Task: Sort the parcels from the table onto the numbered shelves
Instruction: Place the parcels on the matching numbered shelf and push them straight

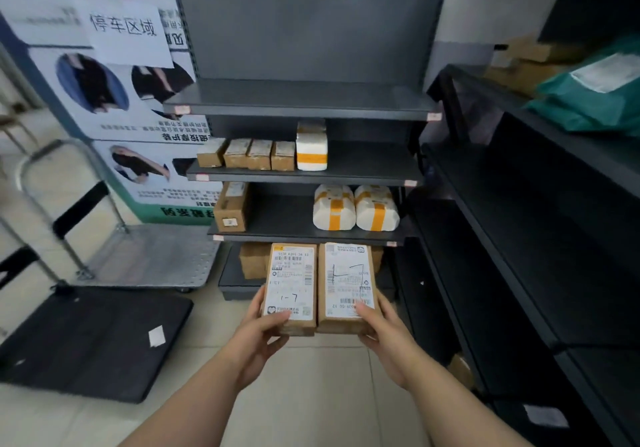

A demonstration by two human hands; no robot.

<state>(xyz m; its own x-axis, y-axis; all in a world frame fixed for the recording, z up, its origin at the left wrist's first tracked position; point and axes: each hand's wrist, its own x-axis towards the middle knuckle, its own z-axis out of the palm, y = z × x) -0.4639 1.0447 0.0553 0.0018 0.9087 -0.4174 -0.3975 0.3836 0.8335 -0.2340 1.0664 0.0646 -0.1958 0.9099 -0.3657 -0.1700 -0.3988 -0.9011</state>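
Note:
I hold two brown cardboard parcels side by side in front of the dark metal shelf unit (304,108). My left hand (265,334) grips the near end of the left parcel (291,283), whose white label bears handwritten marks. My right hand (381,328) grips the near end of the right parcel (346,282), also labelled. Both parcels hover at the height of the lowest shelf, below the shelf that carries two white bags (355,209) with orange tape.
A row of small brown boxes (247,153) and a white parcel (311,150) sit on the second shelf. A brown box (231,209) stands on the third. A second dark rack (540,238) runs along the right with a green bag (592,100). A metal trolley (152,256) and black mat (93,339) lie on the left floor.

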